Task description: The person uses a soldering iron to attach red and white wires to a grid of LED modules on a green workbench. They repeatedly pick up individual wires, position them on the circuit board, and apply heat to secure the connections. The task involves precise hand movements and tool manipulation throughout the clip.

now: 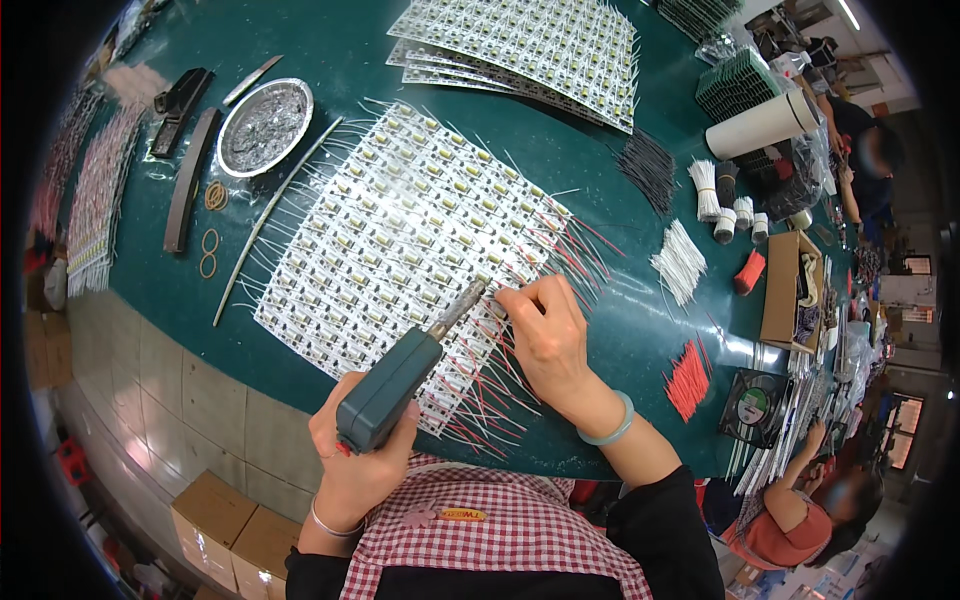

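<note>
My left hand (362,455) is closed around a green soldering iron (392,390), its tip meeting the panel of white LED strips (400,230) on the green table (600,170). My right hand (545,330) pinches a red wire (520,292) beside the tip.

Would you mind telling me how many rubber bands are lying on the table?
3 rubber bands: one beside the metal dish, two lower down by the long dark bar. Others may be hidden.
</note>
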The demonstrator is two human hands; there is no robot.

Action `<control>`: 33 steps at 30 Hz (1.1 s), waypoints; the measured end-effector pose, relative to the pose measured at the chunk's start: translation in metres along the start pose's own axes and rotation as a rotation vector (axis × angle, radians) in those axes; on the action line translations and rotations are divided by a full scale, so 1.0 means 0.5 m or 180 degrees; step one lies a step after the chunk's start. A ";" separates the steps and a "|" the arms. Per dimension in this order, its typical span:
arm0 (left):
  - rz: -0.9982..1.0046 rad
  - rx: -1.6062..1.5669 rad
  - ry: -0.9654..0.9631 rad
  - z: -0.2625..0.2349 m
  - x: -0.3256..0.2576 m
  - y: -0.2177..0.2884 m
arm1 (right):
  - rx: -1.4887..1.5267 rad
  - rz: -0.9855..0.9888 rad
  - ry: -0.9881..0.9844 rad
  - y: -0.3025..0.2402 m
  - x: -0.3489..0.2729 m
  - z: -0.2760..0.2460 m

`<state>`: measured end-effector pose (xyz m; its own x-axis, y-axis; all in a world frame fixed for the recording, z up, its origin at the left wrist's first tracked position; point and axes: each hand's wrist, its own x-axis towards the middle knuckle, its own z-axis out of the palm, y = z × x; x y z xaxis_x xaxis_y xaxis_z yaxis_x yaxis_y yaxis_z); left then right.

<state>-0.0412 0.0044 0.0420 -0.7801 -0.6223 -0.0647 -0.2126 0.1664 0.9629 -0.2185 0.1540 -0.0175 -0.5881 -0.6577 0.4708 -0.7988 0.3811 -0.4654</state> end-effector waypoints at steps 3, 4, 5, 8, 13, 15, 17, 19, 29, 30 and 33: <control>0.0192 0.0079 -0.0037 -0.006 -0.001 -0.001 | -0.0140 -0.0039 0.0067 -0.002 0.001 -0.004; 0.0270 0.0097 -0.0011 -0.009 -0.002 -0.003 | -0.0195 -0.0063 0.0087 -0.003 0.002 -0.005; 0.0349 0.0116 0.0015 -0.012 -0.002 -0.006 | -0.0189 -0.0088 0.0109 -0.007 0.004 -0.010; 0.0430 0.0129 0.0072 -0.020 -0.007 -0.011 | -0.0116 -0.0148 0.0141 -0.022 0.003 -0.022; 0.0096 0.0049 0.0075 -0.024 -0.018 -0.002 | 0.0095 -0.0062 -0.0043 -0.040 -0.009 -0.012; 0.0094 0.0087 0.0030 -0.027 -0.019 -0.001 | 0.0096 -0.0057 -0.0050 -0.037 -0.012 -0.007; 0.0151 0.0121 0.0009 -0.029 -0.022 -0.007 | 0.0086 -0.0041 -0.0076 -0.037 -0.014 -0.005; 0.0228 0.0142 0.0029 -0.028 -0.023 -0.012 | 0.0060 -0.0012 -0.0114 -0.038 -0.015 -0.004; 0.0193 -0.0085 0.0145 -0.016 -0.032 -0.032 | 0.0011 -0.0014 -0.0084 -0.041 -0.017 -0.001; 0.0199 -0.0083 0.0146 -0.016 -0.032 -0.032 | 0.0008 -0.0017 -0.0078 -0.042 -0.016 -0.001; 0.0173 -0.0053 0.0131 -0.015 -0.030 -0.029 | 0.0007 -0.0028 -0.0075 -0.042 -0.015 -0.001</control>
<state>-0.0217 0.0056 0.0308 -0.7653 -0.6436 -0.0016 -0.1603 0.1883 0.9689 -0.1973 0.1512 -0.0111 -0.5779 -0.6762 0.4570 -0.8036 0.3739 -0.4630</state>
